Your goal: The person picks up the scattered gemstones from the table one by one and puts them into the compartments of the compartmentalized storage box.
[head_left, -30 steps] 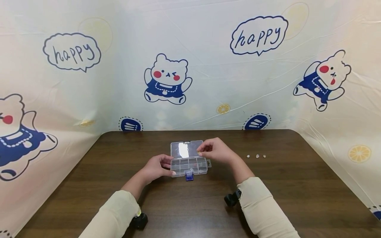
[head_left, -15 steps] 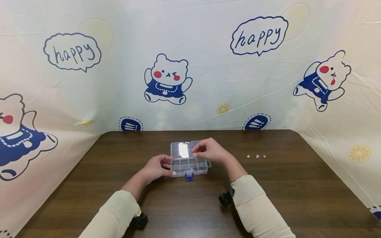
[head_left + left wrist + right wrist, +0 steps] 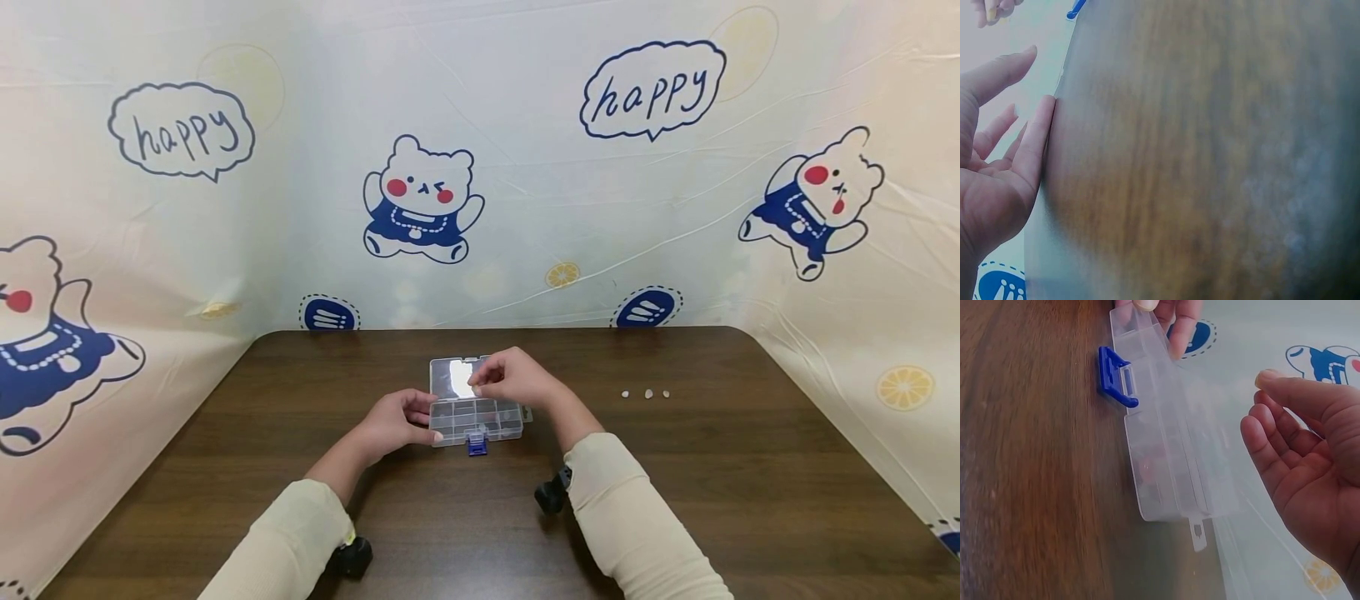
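Note:
A clear plastic compartment box [image 3: 495,436] lies on the table with its lid [image 3: 442,377] laid back. A blue latch [image 3: 477,445] hangs at its front. My left hand [image 3: 390,423] holds the box's left end, thumb at the front corner and fingers along the side. Over the lid, my right hand [image 3: 519,382] pinches a small yellowish piece [image 3: 992,14], mostly hidden by the fingertips. Something reddish [image 3: 1147,470] shows faintly through the wall of a right-hand compartment in the right wrist view.
To the right on the brown wooden table [image 3: 750,467] lie a white pebble [image 3: 626,394], a pinkish pebble [image 3: 648,394] and a tan pebble [image 3: 666,394] in a row. A printed cloth backdrop [image 3: 525,208] surrounds the table's back and sides.
My right hand has moved left across the lid, still pinching the small yellowish piece. The left hand, the box and the row of pebbles have stayed in place.

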Demonstrator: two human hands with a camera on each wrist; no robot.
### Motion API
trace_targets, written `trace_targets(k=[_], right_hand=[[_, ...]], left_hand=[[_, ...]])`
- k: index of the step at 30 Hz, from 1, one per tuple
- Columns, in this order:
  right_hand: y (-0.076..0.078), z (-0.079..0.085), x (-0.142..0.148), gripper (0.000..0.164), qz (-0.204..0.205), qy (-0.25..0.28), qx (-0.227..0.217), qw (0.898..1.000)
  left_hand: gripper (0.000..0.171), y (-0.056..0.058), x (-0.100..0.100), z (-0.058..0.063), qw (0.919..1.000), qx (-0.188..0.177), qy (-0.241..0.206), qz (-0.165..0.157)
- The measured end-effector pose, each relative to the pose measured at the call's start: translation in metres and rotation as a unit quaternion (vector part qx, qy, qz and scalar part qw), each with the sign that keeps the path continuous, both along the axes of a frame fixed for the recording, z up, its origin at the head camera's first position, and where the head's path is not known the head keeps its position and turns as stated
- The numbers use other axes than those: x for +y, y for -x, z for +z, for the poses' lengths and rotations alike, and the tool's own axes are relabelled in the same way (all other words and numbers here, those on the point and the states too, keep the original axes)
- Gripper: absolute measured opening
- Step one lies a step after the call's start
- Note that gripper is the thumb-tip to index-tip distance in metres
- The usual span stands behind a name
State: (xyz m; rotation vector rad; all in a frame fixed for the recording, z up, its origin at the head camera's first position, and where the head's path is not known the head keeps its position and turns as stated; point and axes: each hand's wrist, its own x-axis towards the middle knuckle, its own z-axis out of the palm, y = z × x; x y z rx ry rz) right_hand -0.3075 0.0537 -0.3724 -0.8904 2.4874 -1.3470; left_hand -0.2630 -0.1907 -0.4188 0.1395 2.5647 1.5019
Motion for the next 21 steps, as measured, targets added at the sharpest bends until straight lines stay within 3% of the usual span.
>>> trace_targets(k=[13, 21], right_hand=[[0.008, -0.003, -0.013, 0.012, 0.009, -0.04, -0.005, 0.999], [0.012, -0.005, -0.018, 0.012, 0.0, -0.056, -0.038, 0.998]], left_hand=[[0.059, 0.0, 0.0, 0.0, 1.0, -0.002, -0.002, 0.002], [0.06, 0.001, -0.001, -0.002, 1.0, -0.004, -0.006, -0.002]])
